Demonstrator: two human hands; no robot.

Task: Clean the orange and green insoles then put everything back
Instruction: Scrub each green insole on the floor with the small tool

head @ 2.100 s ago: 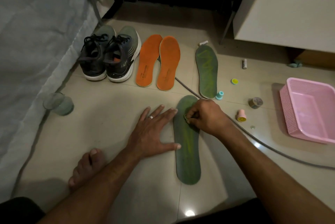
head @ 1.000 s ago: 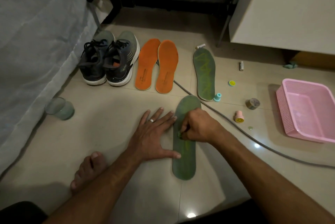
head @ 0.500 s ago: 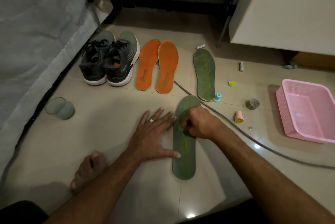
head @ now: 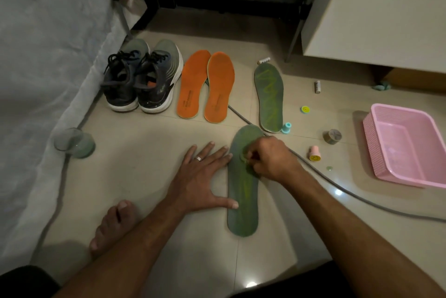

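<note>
Hands: left hand lies flat on the floor, fingers spread and released, fingertips and thumb touching the left edge of the near green insole; a ring shows on one finger.
Right hand: curled over the upper part of that insole, fingertips pinching a small greenish item against its surface; what the item is I cannot tell.
Near green insole: flat on the floor tiles, toe pointing away, a yellowish smear down its middle.
Other green insole: farther off, just beyond the first, with zigzag yellowish marks.
Orange insoles: side by side beside the sneakers near the bed's edge.
Change: half a second ago the right hand sat at almost the same spot; a second ago it was lower down the insole, so it has travelled back toward the toe. Left hand has kept its place.
Nearby: pink basket at the right, glass at the left.
</note>
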